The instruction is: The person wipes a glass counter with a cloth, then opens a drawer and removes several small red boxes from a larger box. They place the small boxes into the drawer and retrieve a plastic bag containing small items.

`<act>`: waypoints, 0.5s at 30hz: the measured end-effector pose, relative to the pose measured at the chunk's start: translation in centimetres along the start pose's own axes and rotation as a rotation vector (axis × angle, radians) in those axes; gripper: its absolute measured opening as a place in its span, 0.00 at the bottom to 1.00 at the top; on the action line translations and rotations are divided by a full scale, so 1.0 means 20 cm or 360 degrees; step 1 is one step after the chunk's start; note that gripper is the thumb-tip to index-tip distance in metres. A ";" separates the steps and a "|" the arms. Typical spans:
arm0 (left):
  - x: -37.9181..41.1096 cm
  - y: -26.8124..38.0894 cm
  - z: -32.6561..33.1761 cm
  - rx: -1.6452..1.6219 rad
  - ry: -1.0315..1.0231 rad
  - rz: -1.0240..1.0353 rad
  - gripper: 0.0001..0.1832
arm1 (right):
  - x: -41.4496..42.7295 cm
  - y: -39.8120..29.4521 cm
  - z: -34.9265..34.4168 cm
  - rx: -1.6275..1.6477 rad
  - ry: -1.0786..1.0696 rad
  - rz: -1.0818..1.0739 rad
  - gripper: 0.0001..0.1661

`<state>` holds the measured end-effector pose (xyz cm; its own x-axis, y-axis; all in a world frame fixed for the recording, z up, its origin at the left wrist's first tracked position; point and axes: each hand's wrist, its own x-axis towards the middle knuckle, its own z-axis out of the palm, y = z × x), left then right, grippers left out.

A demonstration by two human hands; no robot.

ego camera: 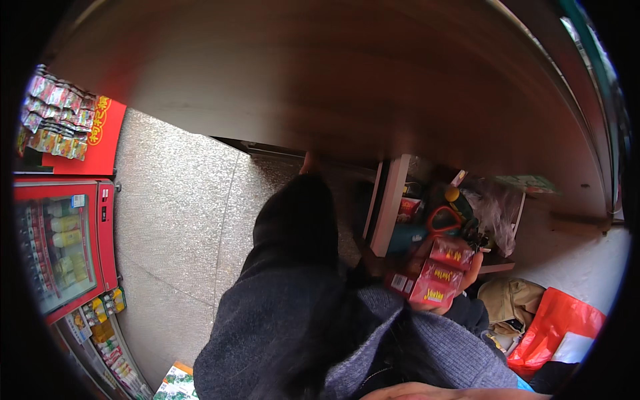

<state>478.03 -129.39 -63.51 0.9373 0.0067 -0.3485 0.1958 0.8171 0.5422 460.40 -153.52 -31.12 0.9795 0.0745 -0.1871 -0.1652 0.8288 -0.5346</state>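
Note:
On the right, my right hand (470, 276) is closed around several small red cigarette packs (434, 291) with yellow writing, held in a stack close to my chest. My left arm, in a dark sleeve, reaches up to the lower edge of a large wooden panel (320, 95). Only a little of my left hand (307, 164) shows there; its fingers are hidden. Just beyond the packs are red-handled scissors (444, 219), a yellow round object (452, 194) and crumpled clear plastic (492, 215) in an open compartment.
A red glass-front drinks cooler (65, 240) stands at left, with hanging snack packets (57, 110) above it and a shelf of small goods (117, 357) below. At lower right lie a tan cloth bag (510, 300) and a red plastic bag (557, 325). A printed carton (176, 382) rests at the bottom.

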 end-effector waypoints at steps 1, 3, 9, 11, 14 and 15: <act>-0.07 0.02 -0.01 0.0091 -0.0083 0.0035 0.16 | -0.02 0.00 0.00 -0.0019 -0.0006 -0.0022 0.34; -0.19 0.06 0.00 0.0299 -0.0163 0.0133 0.16 | -0.04 0.00 -0.03 -0.0487 -0.0201 -0.0233 0.45; -0.71 0.33 0.07 -0.0336 0.0069 -0.0361 0.18 | 0.06 0.05 -0.05 -0.1677 -0.0486 -0.1166 0.69; -0.82 0.39 -0.27 0.0253 -0.0016 -0.0305 0.19 | 0.05 0.05 0.02 -0.1706 -0.0397 -0.1151 0.67; -1.06 0.51 -0.47 0.0298 0.0330 -0.0337 0.25 | 0.10 0.06 0.05 -0.1623 -0.0373 -0.1301 0.65; -1.15 0.58 -0.43 0.0433 0.0350 -0.0350 0.26 | 0.11 0.06 0.04 -0.1598 -0.0308 -0.1309 0.65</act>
<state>456.26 -115.12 -55.86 0.7865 -0.0040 -0.6176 0.4812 0.6308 0.6087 462.44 -151.88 -31.51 0.8210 -0.1044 0.5614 0.5536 -0.0952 -0.8273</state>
